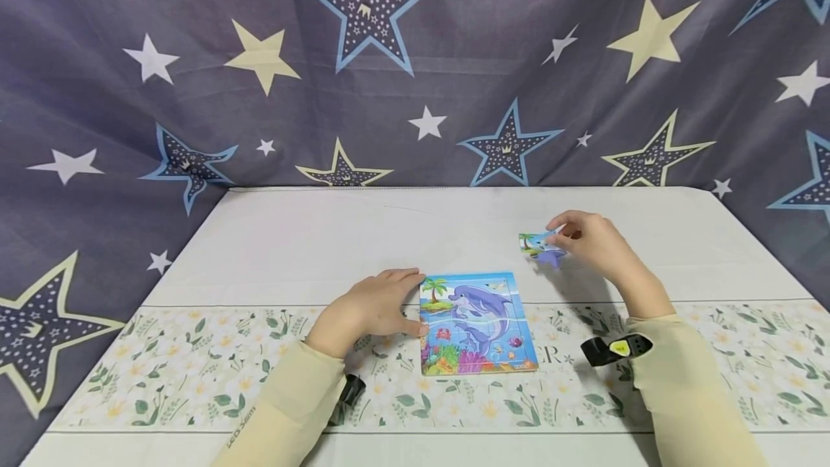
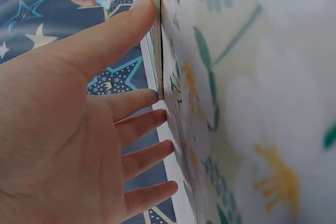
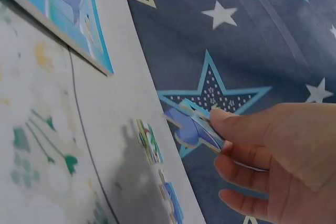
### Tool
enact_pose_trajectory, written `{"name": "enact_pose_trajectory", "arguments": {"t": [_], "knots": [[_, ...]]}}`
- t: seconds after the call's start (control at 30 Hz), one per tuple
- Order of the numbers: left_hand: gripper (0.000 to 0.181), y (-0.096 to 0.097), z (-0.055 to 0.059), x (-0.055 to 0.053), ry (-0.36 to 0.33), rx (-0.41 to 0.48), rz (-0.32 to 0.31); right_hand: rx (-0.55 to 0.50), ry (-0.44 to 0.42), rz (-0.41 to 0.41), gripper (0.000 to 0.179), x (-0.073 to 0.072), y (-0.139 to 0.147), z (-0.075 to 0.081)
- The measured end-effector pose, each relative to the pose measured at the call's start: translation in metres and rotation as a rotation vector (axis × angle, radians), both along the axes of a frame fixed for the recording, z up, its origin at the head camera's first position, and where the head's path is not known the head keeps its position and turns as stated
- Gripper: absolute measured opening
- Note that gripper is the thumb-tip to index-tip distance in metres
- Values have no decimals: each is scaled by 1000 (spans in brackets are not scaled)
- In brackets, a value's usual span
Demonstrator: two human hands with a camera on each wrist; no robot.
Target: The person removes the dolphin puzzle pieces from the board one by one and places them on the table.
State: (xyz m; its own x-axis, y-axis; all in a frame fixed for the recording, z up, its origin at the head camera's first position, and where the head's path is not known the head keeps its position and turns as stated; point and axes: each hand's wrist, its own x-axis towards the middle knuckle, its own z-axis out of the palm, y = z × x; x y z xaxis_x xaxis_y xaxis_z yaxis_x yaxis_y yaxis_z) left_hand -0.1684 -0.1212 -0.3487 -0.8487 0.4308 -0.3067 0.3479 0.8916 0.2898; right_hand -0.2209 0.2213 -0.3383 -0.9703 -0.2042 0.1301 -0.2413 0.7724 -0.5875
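A square dolphin jigsaw puzzle board (image 1: pixel 476 323) lies flat on the table. My left hand (image 1: pixel 379 305) is at its left side, thumb and index fingertip at the edge; in the left wrist view the fingers (image 2: pixel 147 163) are straight and spread. Beyond the board's upper right corner, my right hand (image 1: pixel 586 236) pinches a purple and light-blue puzzle piece (image 3: pixel 191 127) between thumb and fingers, raised over the table. Below it in the right wrist view lie a green and blue puzzle piece (image 3: pixel 150 141) and another blue-purple puzzle piece (image 3: pixel 172 200).
The white table (image 1: pixel 363 229) has a floral printed band (image 1: pixel 214 366) across its middle, under most of the board. A dark curtain (image 1: pixel 389 107) with stars hangs behind the table's far edge. Black wrist straps (image 1: pixel 599 352) sit on both sleeves.
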Motion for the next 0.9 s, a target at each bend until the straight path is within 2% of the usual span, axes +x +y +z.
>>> {"name": "enact_pose_trajectory", "arguments": {"t": [0.2,0.53,0.77,0.9], "knots": [[87,0,1,1,-21,18,-3,-10,23,-78,25,0,14,-3],[88,0,1,0,-21,23,-13,-40,131,-168,24,-1,34,-13],[88,0,2,1,-21,27,-11,-67,181,-292,22,-1,41,-21],[88,0,2,1,-21,25,-7,-84,204,-330,24,-2,46,-25]]}}
